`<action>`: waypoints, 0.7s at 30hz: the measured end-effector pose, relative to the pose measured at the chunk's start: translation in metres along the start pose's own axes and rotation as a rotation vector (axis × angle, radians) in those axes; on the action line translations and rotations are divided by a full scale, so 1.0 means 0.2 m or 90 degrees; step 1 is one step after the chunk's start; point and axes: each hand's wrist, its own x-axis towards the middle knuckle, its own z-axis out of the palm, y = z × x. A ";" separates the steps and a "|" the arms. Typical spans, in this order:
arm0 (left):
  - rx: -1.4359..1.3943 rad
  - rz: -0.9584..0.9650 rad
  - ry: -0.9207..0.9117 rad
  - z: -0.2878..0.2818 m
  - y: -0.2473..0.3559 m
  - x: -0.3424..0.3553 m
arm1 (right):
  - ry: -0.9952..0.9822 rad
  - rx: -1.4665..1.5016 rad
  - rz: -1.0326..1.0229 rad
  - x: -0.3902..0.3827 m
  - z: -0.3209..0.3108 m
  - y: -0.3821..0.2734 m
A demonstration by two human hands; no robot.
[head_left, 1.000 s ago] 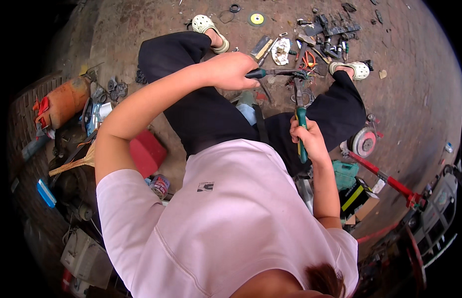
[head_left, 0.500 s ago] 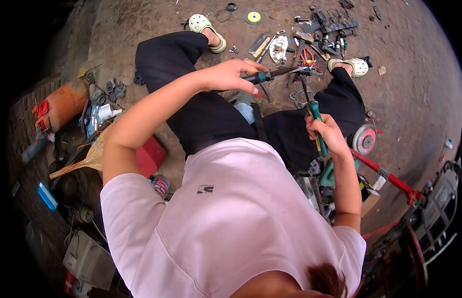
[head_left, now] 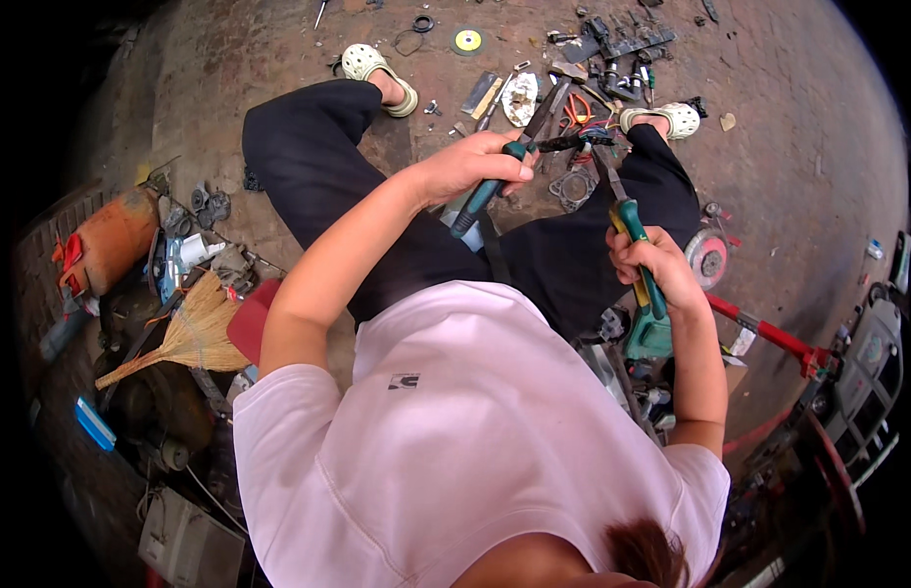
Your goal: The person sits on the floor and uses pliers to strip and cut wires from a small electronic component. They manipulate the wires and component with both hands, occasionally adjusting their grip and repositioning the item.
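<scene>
My left hand (head_left: 475,167) is closed around a file (head_left: 546,113) with a black and teal handle and a long flat grey blade, which points away and to the right. Green-and-yellow pliers (head_left: 637,235) are gripped in my right hand (head_left: 656,265), their jaws up. At the jaws is a dark elongated piece (head_left: 563,143), stretching left toward my left fingers. Whether those fingers touch it I cannot tell. Both hands are above my lap, between my spread knees.
Ahead on the floor lie red-handled pliers (head_left: 576,110), a yellow disc (head_left: 468,40) and several dark metal parts (head_left: 627,59). To the left are an orange cylinder (head_left: 118,240) and a straw broom (head_left: 196,328). A grinding disc (head_left: 707,257) and red bar (head_left: 769,338) are at the right.
The file has swung from pointing right to pointing away, its handle now tilted toward me. My right hand with the pliers has shifted slightly, and the whole view has moved a little.
</scene>
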 end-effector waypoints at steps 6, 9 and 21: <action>0.499 -0.038 0.193 0.05 0.01 -0.04 | 0.043 -0.099 0.021 0.06 0.03 -0.02; 0.626 -0.028 0.211 0.06 -0.01 -0.05 | 0.027 -0.121 0.034 0.09 0.04 -0.03; 0.716 -0.177 0.149 0.08 -0.07 -0.16 | -0.098 -0.213 0.090 0.21 0.13 0.05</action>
